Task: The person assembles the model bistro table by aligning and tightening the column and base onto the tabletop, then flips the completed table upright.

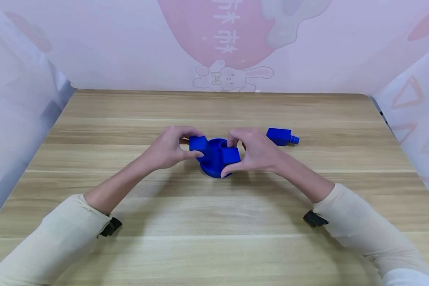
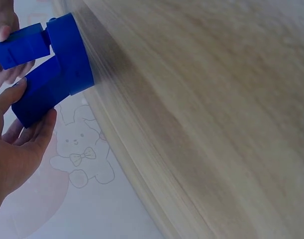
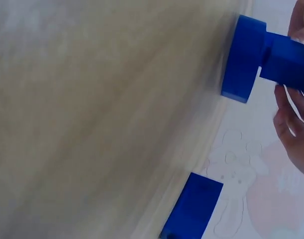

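A round, shallow blue base [image 1: 216,171] sits between both hands in the head view. My left hand [image 1: 168,147] pinches a blue rectangular block [image 2: 38,94], thumb on one side and fingers on the other. That block tilts outward, its lower end at the base. A second blue block [image 1: 230,155] is gripped by my right hand [image 1: 259,151]. In the left wrist view its narrow neck meets the base's upper rim area; how far either block sits inside the base cannot be made out.
A third blue block [image 1: 279,136] with a ridged, screw-like neck lies on its side on the wooden table [image 1: 214,214], right of and beyond the right hand. A printed wall [image 1: 128,47] rises behind the table's back edge.
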`<action>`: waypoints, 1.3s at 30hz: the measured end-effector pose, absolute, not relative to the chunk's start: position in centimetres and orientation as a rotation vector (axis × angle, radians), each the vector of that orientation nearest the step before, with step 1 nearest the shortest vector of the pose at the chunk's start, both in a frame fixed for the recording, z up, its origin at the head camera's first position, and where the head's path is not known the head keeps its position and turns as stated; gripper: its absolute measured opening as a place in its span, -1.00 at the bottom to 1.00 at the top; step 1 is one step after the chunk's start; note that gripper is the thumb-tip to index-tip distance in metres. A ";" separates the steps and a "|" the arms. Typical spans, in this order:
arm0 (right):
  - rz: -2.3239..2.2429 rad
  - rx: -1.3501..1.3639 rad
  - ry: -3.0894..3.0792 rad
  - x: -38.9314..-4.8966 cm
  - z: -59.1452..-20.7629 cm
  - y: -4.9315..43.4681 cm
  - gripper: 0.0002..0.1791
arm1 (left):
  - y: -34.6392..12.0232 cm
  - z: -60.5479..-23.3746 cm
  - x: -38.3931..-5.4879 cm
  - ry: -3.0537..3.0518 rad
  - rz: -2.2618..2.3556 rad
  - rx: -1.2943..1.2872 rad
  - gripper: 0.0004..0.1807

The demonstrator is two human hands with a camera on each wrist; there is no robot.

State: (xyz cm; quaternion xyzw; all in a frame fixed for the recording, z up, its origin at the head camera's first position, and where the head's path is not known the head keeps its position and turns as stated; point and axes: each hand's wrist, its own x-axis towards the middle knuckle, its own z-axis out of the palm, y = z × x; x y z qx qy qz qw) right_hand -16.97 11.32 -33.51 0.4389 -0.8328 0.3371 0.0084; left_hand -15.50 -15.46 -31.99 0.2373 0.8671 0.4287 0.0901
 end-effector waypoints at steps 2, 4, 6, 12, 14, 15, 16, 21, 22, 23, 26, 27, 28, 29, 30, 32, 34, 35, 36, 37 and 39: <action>1.112 1.420 -2.698 -17.1 -33.1 11.7 -0.25 | -15.4 -32.0 -15.5 2.572 1.280 0.700 -0.53; 1.221 1.507 -2.770 -17.3 -32.6 12.4 -0.18 | -15.4 -32.0 -15.6 2.567 1.282 0.692 -0.53; 1.330 1.620 -2.796 -17.5 -32.3 13.0 -0.15 | -15.5 -32.0 -15.6 2.566 1.282 0.683 -0.53; 1.491 1.887 -2.736 -18.0 -32.1 13.4 -0.29 | -15.5 -32.1 -15.6 2.573 1.267 0.685 -0.54; 1.507 1.880 -2.766 -18.0 -32.1 13.2 -0.36 | -15.5 -32.1 -15.6 2.577 1.265 0.692 -0.54; 1.512 1.854 -2.781 -18.0 -32.1 13.1 -0.40 | -15.5 -32.1 -15.5 2.579 1.267 0.698 -0.54; 1.502 1.809 -2.801 -18.0 -32.1 13.0 -0.43 | -15.4 -32.1 -15.6 2.580 1.270 0.704 -0.55; 1.381 1.576 -2.817 -18.2 -32.3 12.2 -0.52 | -15.4 -32.0 -15.5 2.581 1.281 0.708 -0.54; 1.348 1.547 -2.806 -18.2 -32.3 12.1 -0.51 | -15.4 -31.9 -15.5 2.581 1.280 0.707 -0.54; 1.315 1.527 -2.793 -18.1 -32.3 12.0 -0.50 | -15.4 -31.9 -15.5 2.584 1.278 0.706 -0.54; 1.232 1.490 -2.766 -18.1 -32.4 11.7 -0.45 | -15.4 -31.8 -15.5 2.582 1.274 0.706 -0.54; 1.215 1.479 -2.766 -18.1 -32.4 11.6 -0.43 | -15.4 -31.7 -15.5 2.581 1.273 0.706 -0.54; 1.204 1.472 -2.766 -18.1 -32.4 11.5 -0.40 | -15.4 -31.7 -15.6 2.580 1.271 0.707 -0.54; 1.201 1.465 -2.773 -18.1 -32.5 11.5 -0.38 | -15.4 -31.7 -15.6 2.580 1.269 0.706 -0.54; 1.214 1.460 -2.783 -18.1 -32.5 11.5 -0.37 | -15.4 -31.6 -15.6 2.577 1.272 0.706 -0.54; 1.266 1.470 -2.798 -18.2 -32.7 11.7 -0.37 | -15.4 -31.7 -15.6 2.576 1.274 0.712 -0.55; 1.332 1.502 -2.805 -18.2 -32.7 11.9 -0.38 | -15.4 -31.7 -15.6 2.570 1.280 0.718 -0.56; 1.367 1.527 -2.807 -18.3 -32.8 12.0 -0.38 | -15.4 -31.8 -15.6 2.567 1.281 0.718 -0.56; 1.403 1.557 -2.806 -18.3 -32.8 12.0 -0.39 | -15.4 -31.8 -15.6 2.563 1.283 0.716 -0.57; 1.432 1.584 -2.803 -18.3 -32.8 12.1 -0.39 | -15.4 -31.8 -15.5 2.561 1.280 0.713 -0.57; 1.472 1.620 -2.800 -18.3 -32.9 12.1 -0.39 | -15.5 -31.9 -15.5 2.556 1.280 0.705 -0.57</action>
